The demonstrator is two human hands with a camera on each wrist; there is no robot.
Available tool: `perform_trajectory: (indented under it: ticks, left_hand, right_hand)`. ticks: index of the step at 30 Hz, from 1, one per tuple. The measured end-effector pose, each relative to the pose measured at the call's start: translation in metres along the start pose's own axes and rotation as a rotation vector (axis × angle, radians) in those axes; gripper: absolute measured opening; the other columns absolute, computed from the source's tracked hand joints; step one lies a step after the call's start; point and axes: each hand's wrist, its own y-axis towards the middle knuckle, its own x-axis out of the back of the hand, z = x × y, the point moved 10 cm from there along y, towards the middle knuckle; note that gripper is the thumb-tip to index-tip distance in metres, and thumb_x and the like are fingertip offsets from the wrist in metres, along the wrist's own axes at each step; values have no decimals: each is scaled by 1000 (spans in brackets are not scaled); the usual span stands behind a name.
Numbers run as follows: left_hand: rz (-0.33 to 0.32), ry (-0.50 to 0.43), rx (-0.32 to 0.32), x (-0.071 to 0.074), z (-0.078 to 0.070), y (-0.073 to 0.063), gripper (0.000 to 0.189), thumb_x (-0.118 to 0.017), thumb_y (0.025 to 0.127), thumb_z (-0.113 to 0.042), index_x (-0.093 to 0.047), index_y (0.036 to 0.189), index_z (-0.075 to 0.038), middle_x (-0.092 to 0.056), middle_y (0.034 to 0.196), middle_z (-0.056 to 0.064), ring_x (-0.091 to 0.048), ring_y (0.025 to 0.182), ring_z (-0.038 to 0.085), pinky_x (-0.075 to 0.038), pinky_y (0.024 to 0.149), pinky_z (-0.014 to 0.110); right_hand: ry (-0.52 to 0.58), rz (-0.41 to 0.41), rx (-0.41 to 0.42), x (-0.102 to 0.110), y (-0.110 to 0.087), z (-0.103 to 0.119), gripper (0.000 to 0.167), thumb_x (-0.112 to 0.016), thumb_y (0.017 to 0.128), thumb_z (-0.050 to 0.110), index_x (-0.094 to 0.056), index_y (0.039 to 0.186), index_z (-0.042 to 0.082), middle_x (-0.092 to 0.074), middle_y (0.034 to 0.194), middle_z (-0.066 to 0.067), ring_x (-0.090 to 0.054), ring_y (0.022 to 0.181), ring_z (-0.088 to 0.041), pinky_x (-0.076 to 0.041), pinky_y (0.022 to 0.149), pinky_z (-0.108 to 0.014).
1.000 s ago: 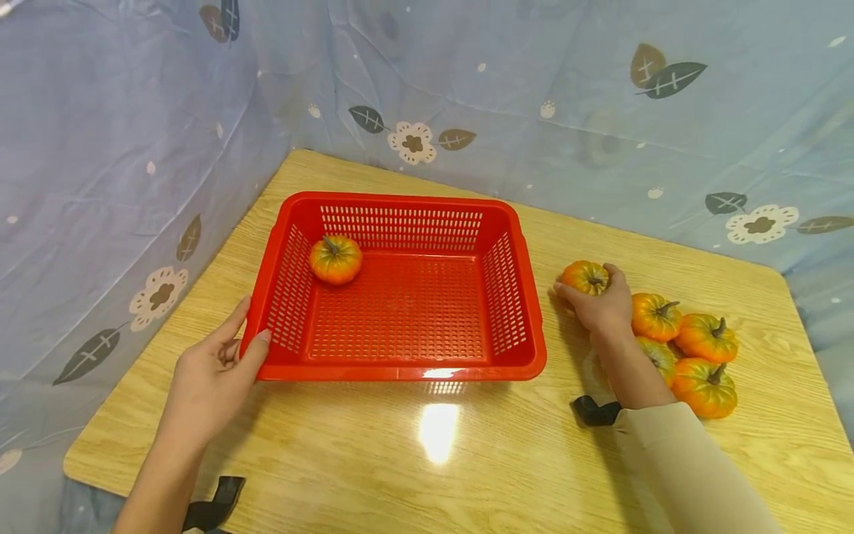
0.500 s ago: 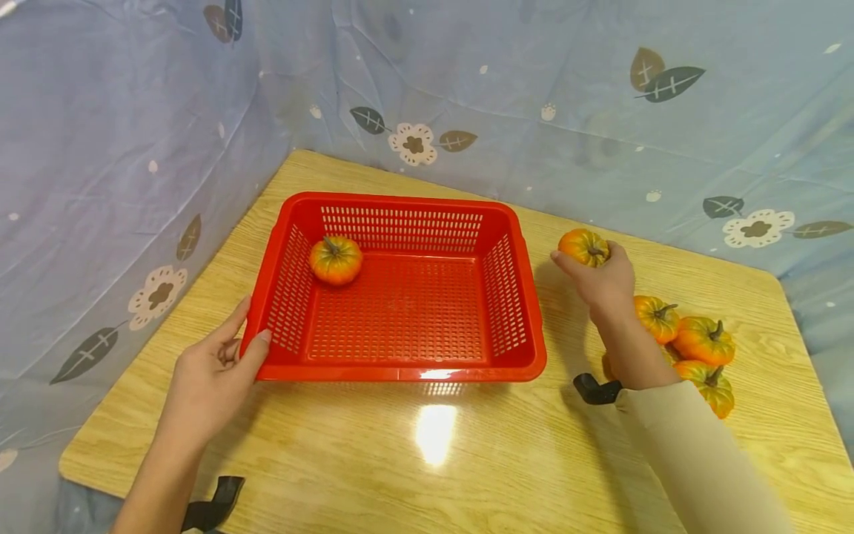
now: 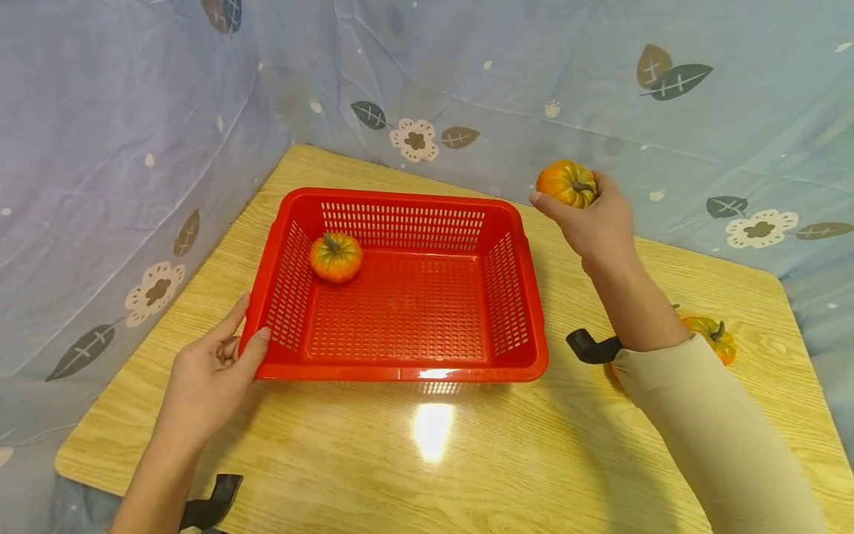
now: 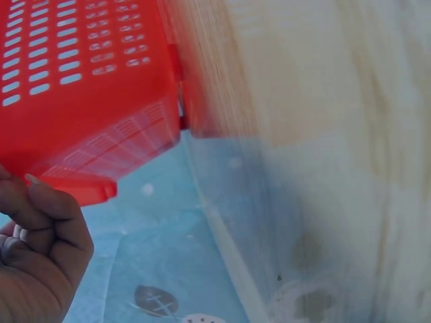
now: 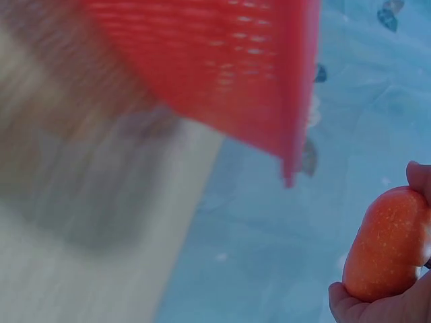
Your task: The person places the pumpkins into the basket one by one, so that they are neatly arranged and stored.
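A red plastic basket (image 3: 400, 373) with slotted walls stands on the table, one orange pumpkin (image 3: 336, 258) inside near its left wall. At the basket's left front corner my left hand (image 3: 210, 382) grips the rim, thumb on top and fingers under the outside; the left wrist view shows the curled fingers (image 4: 57, 222) against the rim. My right hand (image 3: 597, 226) holds a small orange pumpkin (image 3: 565, 183) between thumb and fingers, raised off the table to the right of the basket's back corner. In the right wrist view the pumpkin's smooth underside (image 5: 387, 245) shows.
More pumpkins (image 3: 714, 337) sit at the right of the wooden table (image 3: 347, 460), mostly hidden behind the right forearm. A patterned blue cloth (image 3: 507, 89) hangs along the back and left. Black straps (image 3: 590, 347) stick out at both wrists.
My right hand has lifted the pumpkin from the table, moving it up and slightly left in the head view. The left hand and the basket have stayed put.
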Motion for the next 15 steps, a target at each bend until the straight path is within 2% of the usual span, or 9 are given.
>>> perform_trajectory:
  ticks: [4,9,11,15]
  left_hand:
    - [6,-10,4,-1,1,0,58,-65,101,-23,-44,153,-7,-62,64,5,-43,47,7,-35,41,23]
    - [9,-9,10,0,2,0,58,-64,101,-24,-44,154,-8,-65,68,9,-44,47,8,-35,41,23]
    - [10,-8,16,0,3,-1,58,-64,102,-24,-43,154,-9,-68,72,10,-46,47,8,-36,41,23]
    - [12,-10,8,-1,3,0,58,-64,102,-24,-43,154,-10,-66,69,8,-43,46,8,-34,40,24]
  right_hand:
    - [7,10,20,-8,1,27,95,-82,83,49,-35,156,11,-47,139,-9,-48,116,-23,-47,97,-34]
    - [43,53,74,-32,-3,54,91,-83,84,41,-35,156,10,-48,137,-9,-48,114,-21,-48,95,-32]
    - [48,79,92,-43,-6,62,91,-83,85,40,-34,156,11,-48,138,-9,-48,116,-22,-48,96,-31]
    - [37,119,121,-64,-10,72,91,-84,84,40,-35,155,10,-49,137,-9,-49,117,-22,-49,95,-31]
